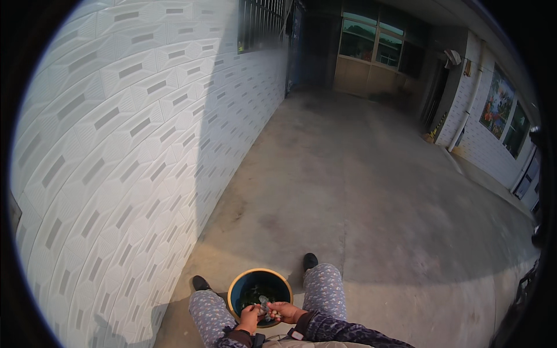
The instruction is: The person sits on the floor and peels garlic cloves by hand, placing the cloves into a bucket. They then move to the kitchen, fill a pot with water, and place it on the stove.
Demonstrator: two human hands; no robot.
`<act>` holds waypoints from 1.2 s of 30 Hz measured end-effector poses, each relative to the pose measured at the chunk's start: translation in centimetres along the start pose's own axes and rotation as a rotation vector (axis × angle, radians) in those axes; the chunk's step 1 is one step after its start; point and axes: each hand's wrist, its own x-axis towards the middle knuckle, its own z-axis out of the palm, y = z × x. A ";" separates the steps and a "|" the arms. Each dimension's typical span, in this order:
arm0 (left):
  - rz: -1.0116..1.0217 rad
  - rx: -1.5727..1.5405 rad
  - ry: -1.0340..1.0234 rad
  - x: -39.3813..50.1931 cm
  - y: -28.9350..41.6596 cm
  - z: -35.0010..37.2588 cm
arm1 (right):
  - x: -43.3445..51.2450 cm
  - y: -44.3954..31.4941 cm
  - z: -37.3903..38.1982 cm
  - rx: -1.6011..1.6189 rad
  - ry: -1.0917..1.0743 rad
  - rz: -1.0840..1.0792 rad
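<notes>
A round tub (236, 278) with a dark blue inside and a yellow-orange rim stands on the ground between my knees. Dark green leafy matter (252, 296) lies in it. Over its near side, my left hand (249, 318) and my right hand (285, 311) come together. Between them they grip a small pale, partly translucent thing (263, 301), perhaps thin plastic film. It is too small to name surely, and my fingers hide part of it.
A white patterned tile wall (130, 152) runs close along the left. Concrete ground (330, 187) stretches ahead to a building with a window (370, 39). My shoes (310, 261) flank the tub. A white drainpipe (465, 113) follows the right-hand wall.
</notes>
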 end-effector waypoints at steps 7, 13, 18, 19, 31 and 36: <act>0.003 0.191 -0.041 -0.8 0.7 0.3 | 0.4 0.7 0.4 -0.532 0.188 -0.115; -0.025 0.175 -0.121 -0.5 0.0 0.1 | 0.3 0.8 0.0 -0.730 0.207 -0.196; -0.086 0.139 -0.121 -0.1 -0.1 -0.5 | 0.2 0.7 0.0 -1.060 0.145 -0.388; -0.055 0.182 -0.137 -0.1 -0.1 -0.5 | 0.2 0.6 0.0 -1.053 0.154 -0.365; 0.010 -0.097 -0.051 0.4 0.1 -0.6 | 0.7 0.5 0.1 -0.126 0.151 -0.170; -0.138 0.100 -0.048 -0.3 1.0 -0.8 | 0.9 0.3 0.1 -0.043 0.208 -0.179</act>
